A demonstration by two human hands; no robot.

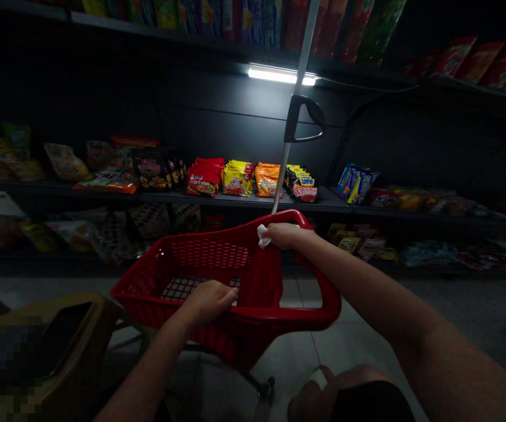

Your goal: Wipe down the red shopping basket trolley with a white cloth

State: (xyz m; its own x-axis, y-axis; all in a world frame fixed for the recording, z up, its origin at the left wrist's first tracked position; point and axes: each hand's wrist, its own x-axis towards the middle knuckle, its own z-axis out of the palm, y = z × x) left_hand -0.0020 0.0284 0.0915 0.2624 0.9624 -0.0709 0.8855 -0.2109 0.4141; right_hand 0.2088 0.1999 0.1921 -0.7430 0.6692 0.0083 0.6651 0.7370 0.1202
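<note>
A red plastic shopping basket (253, 319) on wheels is tilted in front of me, its open mesh inside showing. My left hand (209, 300) grips its near rim, fingers curled over the edge. My right hand (284, 235) is closed on a small white cloth (262, 235) and presses it against the far rim by the base of the grey pull handle (299, 94), which rises upward with a dark grip loop.
Dark store shelves (244, 200) with snack packets run across the back, lit by a strip light (279, 74). A brownish stool or chair (77, 346) stands at lower left. My knee (349, 392) shows at the bottom. The floor is pale tile.
</note>
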